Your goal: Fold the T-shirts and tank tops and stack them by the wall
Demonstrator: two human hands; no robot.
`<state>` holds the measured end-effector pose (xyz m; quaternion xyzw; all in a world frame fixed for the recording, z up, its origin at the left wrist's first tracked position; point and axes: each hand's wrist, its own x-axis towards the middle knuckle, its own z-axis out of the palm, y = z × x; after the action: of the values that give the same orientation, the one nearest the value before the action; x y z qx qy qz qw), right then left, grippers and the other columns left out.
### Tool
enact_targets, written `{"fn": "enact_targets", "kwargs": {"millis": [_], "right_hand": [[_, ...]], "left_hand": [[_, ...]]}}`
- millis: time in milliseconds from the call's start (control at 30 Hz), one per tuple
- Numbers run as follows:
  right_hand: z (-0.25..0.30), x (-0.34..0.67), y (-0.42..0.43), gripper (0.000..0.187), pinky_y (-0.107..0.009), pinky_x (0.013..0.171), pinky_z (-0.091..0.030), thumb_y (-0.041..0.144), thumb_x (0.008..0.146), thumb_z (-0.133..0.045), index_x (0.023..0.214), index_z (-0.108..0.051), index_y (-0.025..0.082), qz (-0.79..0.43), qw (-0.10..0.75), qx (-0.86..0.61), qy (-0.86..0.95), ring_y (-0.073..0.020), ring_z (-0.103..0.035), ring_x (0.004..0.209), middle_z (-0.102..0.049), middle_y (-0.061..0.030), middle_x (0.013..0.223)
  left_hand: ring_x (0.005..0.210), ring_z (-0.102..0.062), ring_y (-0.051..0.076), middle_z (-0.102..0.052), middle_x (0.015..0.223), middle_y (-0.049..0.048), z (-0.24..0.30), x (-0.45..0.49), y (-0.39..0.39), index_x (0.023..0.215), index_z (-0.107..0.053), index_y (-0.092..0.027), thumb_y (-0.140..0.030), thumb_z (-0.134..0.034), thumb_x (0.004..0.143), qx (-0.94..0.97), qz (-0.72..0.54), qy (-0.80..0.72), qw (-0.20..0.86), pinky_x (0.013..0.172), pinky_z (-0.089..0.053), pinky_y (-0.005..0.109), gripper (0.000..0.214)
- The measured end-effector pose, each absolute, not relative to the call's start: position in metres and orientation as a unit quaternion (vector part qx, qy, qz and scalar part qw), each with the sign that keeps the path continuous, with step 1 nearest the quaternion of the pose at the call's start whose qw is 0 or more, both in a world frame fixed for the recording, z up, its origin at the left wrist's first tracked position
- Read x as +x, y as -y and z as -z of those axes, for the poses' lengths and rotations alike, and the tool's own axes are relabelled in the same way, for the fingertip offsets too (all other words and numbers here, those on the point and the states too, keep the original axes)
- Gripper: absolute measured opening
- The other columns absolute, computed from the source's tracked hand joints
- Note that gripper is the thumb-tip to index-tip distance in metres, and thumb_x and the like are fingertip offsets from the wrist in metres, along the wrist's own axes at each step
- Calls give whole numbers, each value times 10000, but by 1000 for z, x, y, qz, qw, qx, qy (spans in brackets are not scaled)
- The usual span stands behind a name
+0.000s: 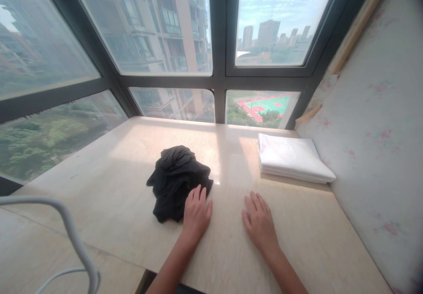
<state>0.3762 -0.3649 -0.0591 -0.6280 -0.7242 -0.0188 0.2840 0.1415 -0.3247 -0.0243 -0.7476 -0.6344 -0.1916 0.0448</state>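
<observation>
A crumpled heap of black cloth [176, 177] lies on the pale marble-like sill, left of the middle. My left hand [197, 210] rests at its lower right edge, palm down, fingers stretched out and fingertips on or against the fabric. To the right, my right hand [259, 219] lies flat on the bare sill with its fingers extended and nothing in it. Beyond my right hand sits a neatly folded stack of white cloth [292, 155], apart from it. What kind of garment the black cloth is cannot be made out.
The stone sill [228, 258] runs up to dark window frames [220, 82] at the back and left. A wall with flowered paper [370, 161] bounds the right side. A curved white tube [71, 228] stands at the lower left, near a dark gap at the front edge.
</observation>
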Motion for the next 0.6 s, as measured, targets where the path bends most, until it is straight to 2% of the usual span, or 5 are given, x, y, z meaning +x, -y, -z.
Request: {"fn": "enact_targets", "kwargs": {"millis": [133,233,400,533,600], "right_hand": [[51,383,372,348,-426,1011,-514,185,964,-420,1253,-612,159,-26,401,-558,726,-230,-605,1176,-666,-134,1219],[44,385,379,323,-366,937,-560,148,963,-418,1193,-644,184,-57,440,-513,735,-199,-656,1068,-701,-109,1114],[41,383,379,300,-351,872,-578,161,968,-419,1135,-667,178,-77,445,-539,711,-199,-680,979,-712,-104,1040],[43,382,378,294,-348,863,-569,147,963,-419,1132,-658,171,-83,438,-539,715,-200,-670,965,-704,-104,1027],[40,381,379,290,-352,885,-559,144,961,-426,1142,-649,176,-93,430,-515,736,-200,-658,988,-701,-100,1036]], "left_hand": [[1329,-487,284,-513,1444,157,33,193,370,1421,-463,-154,-220,-484,906,-793,246,556,-45,1081,-448,481,519],[1318,-511,252,-512,1444,157,32,215,396,1450,-409,-183,-183,-478,898,-817,289,487,-106,1043,-496,428,557],[1251,-556,270,-573,1374,132,17,208,415,1400,-468,-232,-139,-505,883,-782,334,526,-4,1014,-480,451,527],[1176,-584,295,-610,1295,140,4,166,411,1298,-543,-194,-207,-521,909,-702,329,627,74,984,-462,478,390],[1126,-608,295,-629,1250,137,0,139,408,1261,-560,-181,-256,-507,920,-675,315,663,73,944,-482,471,353]]}}
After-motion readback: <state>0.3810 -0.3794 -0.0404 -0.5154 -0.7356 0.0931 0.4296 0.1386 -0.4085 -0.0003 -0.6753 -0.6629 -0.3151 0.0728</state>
